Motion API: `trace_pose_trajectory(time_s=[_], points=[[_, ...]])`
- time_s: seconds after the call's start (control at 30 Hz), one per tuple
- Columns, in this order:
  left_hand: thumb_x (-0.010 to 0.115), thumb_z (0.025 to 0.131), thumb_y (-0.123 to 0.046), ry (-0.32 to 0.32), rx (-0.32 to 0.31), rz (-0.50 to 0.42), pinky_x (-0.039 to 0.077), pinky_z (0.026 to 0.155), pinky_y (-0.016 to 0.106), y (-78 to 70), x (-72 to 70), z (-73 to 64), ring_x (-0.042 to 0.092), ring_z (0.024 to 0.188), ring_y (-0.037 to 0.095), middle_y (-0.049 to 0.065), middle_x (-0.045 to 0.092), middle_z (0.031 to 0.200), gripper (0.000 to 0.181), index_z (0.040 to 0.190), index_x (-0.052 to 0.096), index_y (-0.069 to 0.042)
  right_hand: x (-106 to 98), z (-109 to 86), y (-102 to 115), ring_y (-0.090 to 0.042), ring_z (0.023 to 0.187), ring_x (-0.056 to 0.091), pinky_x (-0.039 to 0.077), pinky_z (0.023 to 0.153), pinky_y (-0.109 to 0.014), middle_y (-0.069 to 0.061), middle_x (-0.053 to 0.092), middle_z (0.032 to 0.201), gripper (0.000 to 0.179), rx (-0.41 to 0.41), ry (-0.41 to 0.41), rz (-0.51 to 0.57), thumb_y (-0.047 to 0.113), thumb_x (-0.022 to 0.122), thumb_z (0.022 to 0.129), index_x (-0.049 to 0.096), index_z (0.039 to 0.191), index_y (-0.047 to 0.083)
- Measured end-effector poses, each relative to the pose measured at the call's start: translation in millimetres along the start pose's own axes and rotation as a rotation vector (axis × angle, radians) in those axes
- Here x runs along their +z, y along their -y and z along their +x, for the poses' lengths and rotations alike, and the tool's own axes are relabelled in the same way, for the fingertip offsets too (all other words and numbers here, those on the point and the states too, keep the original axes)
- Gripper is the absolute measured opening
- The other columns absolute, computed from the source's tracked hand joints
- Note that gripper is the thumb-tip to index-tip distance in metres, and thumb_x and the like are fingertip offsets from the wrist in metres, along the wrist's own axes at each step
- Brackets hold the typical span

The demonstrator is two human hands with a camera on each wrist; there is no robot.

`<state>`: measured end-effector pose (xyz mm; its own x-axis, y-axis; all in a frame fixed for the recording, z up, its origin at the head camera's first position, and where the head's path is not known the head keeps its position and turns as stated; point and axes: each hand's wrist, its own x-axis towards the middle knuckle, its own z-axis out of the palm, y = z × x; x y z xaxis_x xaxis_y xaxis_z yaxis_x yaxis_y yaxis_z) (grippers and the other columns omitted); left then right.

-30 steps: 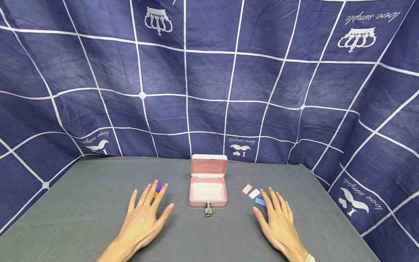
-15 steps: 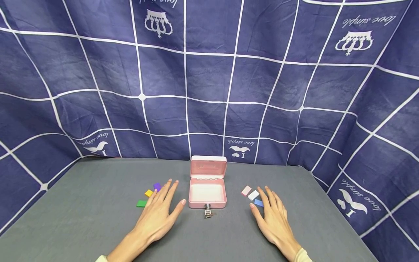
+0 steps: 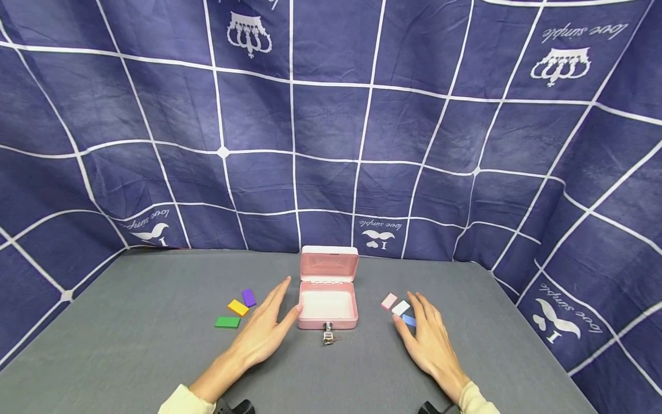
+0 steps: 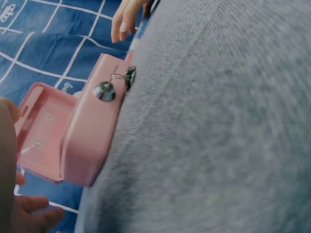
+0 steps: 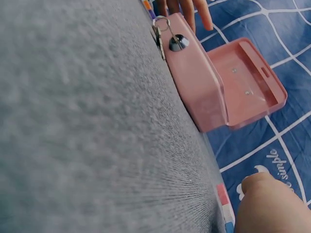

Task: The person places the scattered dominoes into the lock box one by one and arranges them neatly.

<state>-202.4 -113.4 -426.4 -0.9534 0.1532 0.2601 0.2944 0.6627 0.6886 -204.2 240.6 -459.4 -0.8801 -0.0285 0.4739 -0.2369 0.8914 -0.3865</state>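
A small pink metal box stands in the middle of the grey table with its lid raised. A key ring with keys hangs from the lock on its front. Close by the box's left side, my left hand has its fingers extended, thumb tip near the wall, and holds nothing. My right hand lies with fingers relaxed beside a blue block, partly covering it. A white block and a pink block lie just beyond. The lock shows large in the left wrist view.
Left of my left hand lie a green block, an orange block and a purple block. A blue curtain with white grid lines rises behind the table and along both sides.
My left hand has moved right, from over the green, orange and purple blocks to the pink box's left side, uncovering them. My right hand has shifted slightly left.
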Motion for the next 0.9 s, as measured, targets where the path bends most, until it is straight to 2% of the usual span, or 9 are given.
trace_pose_trajectory(time_s=[0.13,0.27,0.43,0.57,0.9], points=[[0.051,0.096,-0.058,0.041,-0.002,-0.069,0.029,0.116,0.053,3.1,6.2,2.8,0.034,0.146,0.028,0.006,0.034,0.159,0.072,0.157,0.025,-0.028,2,3.3,0,-0.042,0.132,0.044,0.037,0.104,-0.060,-0.020,0.045,0.146,0.064,-0.001,0.005,-0.008,0.042,0.062,0.095,0.045,0.145,0.007],[0.058,0.094,-0.053,0.030,-0.013,-0.106,0.032,0.114,0.054,3.8,11.0,8.6,0.039,0.143,0.030,0.009,0.040,0.155,0.075,0.156,0.029,-0.022,3,6.8,-1,-0.042,0.131,0.045,0.038,0.104,-0.059,-0.020,0.046,0.145,0.063,0.020,0.020,-0.019,0.044,0.061,0.095,0.046,0.144,0.006],[0.066,0.090,-0.051,0.028,-0.035,-0.164,0.033,0.113,0.053,5.2,14.6,18.4,0.044,0.140,0.026,0.008,0.045,0.152,0.079,0.154,0.032,-0.021,4,12.5,-3,-0.038,0.131,0.044,0.038,0.105,-0.056,-0.017,0.048,0.144,0.063,0.064,0.038,-0.020,0.046,0.058,0.096,0.046,0.144,0.008],[0.069,0.088,-0.051,0.037,-0.014,-0.169,0.032,0.114,0.052,7.2,17.3,24.8,0.044,0.140,0.025,0.007,0.047,0.151,0.081,0.154,0.032,-0.022,5,15.2,-4,-0.038,0.129,0.045,0.038,0.104,-0.055,-0.018,0.051,0.141,0.063,0.068,0.034,-0.021,0.047,0.059,0.095,0.047,0.142,0.006],[0.073,0.083,-0.053,0.074,0.048,-0.097,0.036,0.112,0.052,14.3,23.6,34.6,0.042,0.141,0.026,0.007,0.042,0.154,0.090,0.155,0.029,-0.025,10,22.7,-5,-0.035,0.125,0.049,0.042,0.100,-0.054,-0.016,0.055,0.135,0.063,0.064,0.051,-0.055,0.051,0.059,0.094,0.051,0.140,0.008]])
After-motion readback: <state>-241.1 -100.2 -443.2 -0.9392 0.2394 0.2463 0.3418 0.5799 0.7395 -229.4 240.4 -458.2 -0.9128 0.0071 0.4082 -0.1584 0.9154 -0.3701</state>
